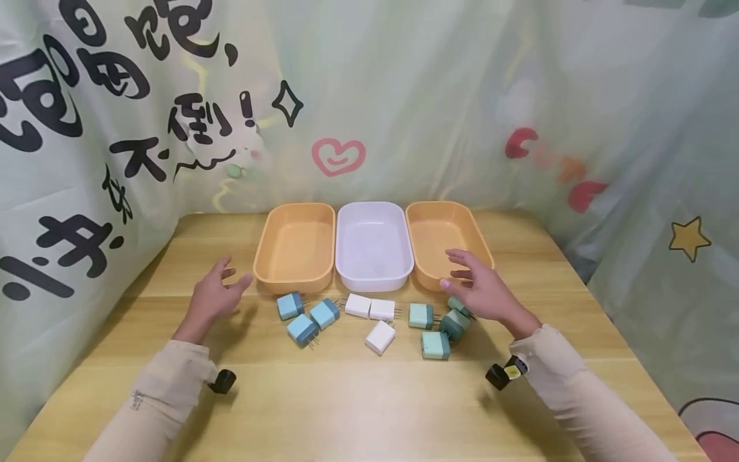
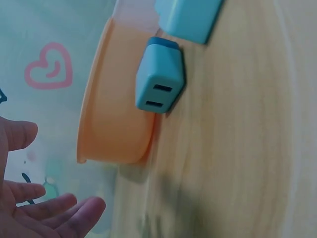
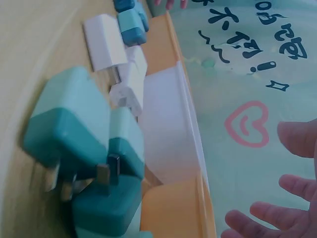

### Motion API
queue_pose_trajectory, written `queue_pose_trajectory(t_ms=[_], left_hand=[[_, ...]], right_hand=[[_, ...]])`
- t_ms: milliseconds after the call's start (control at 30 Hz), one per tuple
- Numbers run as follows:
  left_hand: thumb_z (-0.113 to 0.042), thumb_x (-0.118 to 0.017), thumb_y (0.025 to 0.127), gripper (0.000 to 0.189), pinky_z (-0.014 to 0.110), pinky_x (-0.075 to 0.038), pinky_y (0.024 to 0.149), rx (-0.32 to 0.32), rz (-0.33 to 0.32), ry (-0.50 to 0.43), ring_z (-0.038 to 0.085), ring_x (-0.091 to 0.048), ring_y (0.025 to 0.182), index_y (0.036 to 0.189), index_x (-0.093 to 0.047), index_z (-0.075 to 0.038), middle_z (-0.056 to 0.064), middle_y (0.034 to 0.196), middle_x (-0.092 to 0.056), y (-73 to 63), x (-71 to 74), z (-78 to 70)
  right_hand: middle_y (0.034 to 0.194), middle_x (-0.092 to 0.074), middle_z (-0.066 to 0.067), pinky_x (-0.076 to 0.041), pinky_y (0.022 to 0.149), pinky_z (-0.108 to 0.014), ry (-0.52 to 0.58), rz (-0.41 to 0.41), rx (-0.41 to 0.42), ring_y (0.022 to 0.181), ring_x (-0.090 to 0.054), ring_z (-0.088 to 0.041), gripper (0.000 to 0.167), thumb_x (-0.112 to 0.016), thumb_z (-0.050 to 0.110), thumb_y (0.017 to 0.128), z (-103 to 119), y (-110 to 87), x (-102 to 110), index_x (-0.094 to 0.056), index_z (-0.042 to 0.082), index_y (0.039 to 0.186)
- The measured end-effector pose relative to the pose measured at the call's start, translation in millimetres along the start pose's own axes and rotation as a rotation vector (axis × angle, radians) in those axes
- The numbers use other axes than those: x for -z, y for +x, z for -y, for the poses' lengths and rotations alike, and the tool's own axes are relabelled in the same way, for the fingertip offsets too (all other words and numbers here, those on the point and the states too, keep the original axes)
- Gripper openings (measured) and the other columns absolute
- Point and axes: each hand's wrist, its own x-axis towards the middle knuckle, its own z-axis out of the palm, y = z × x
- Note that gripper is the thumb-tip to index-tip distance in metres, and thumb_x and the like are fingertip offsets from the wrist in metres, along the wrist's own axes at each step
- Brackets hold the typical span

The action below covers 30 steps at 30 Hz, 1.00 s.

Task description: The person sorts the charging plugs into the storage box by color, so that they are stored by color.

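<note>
Though between the hands (image 1: 212,298) (image 1: 485,292), white chargers (image 1: 380,337) apart from both

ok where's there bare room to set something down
Widest: the near table, between left sleeve and right sleeve. Smaller: table left of the left orange tray and right of the right orange tray. Crowded: just before the three trays, where blue chargers, white chargers and green chargers bunch up.

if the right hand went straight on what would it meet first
Probably the right orange tray; the right hand overlaps it in view, but depth is unclear, so it may pass above.
</note>
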Motion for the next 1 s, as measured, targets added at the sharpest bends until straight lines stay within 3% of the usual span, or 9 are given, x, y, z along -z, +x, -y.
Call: queue_pose_trajectory(t_ms=[167, 333, 433, 700, 1000], left_hand=[[-0.058, -0.042, 0.097, 0.083, 0.051, -0.048, 0.096, 0.022, 0.027, -0.147, 0.043, -0.055, 0.116, 0.154, -0.015, -0.003, 0.027, 0.147, -0.037, 7.1, 5.6, -6.3], [-0.055, -0.033, 0.101, 0.077, 0.046, -0.047, 0.098, 0.074, 0.038, -0.367, 0.041, -0.046, 0.126, 0.152, -0.021, 0.001, 0.027, 0.146, -0.037, 18.0, 13.1, -14.9], [-0.051, -0.031, 0.103, 0.074, 0.044, -0.046, 0.1, 0.103, 0.061, -0.439, 0.041, -0.044, 0.127, 0.152, -0.019, 0.002, 0.027, 0.146, -0.037, 21.7, 15.6, -14.9], [-0.056, -0.031, 0.1, 0.079, 0.04, -0.049, 0.097, 0.15, 0.126, -0.454, 0.041, -0.047, 0.122, 0.152, -0.019, 0.002, 0.029, 0.143, -0.037, 30.1, 12.1, -8.5], [-0.051, -0.033, 0.102, 0.074, 0.042, -0.048, 0.099, 0.184, 0.154, -0.5, 0.04, -0.047, 0.12, 0.153, -0.018, 0.001, 0.028, 0.147, -0.033, 44.7, 9.7, -1.5]], right_hand=[[0.143, -0.04, -0.029, -0.046, 0.097, -0.055, 0.052, 0.027, -0.027, 0.119, -0.051, -0.046, 0.056, -0.06, 0.018, 0.098, 5.4, 8.3, -0.1, -0.034, 0.001, 0.145], [0.14, -0.044, -0.026, -0.045, 0.099, -0.055, 0.108, 0.051, -0.061, 0.122, -0.05, -0.044, 0.05, -0.053, 0.021, 0.101, 15.9, 22.2, 2.2, -0.036, 0.001, 0.144], [0.139, -0.047, -0.024, -0.044, 0.1, -0.055, 0.157, 0.067, -0.098, 0.12, -0.052, -0.041, 0.046, -0.05, 0.023, 0.103, 21.4, 29.7, 0.8, -0.039, 0.002, 0.142], [0.139, -0.044, -0.03, -0.04, 0.103, -0.057, 0.356, 0.172, -0.174, 0.118, -0.051, -0.046, 0.044, -0.039, 0.018, 0.106, 26.9, 42.4, -12.9, -0.034, -0.004, 0.143], [0.137, -0.047, -0.029, -0.042, 0.101, -0.054, 0.464, 0.264, -0.238, 0.116, -0.055, -0.042, 0.048, -0.031, 0.028, 0.106, 34.3, 62.6, -27.0, -0.034, -0.004, 0.142]])
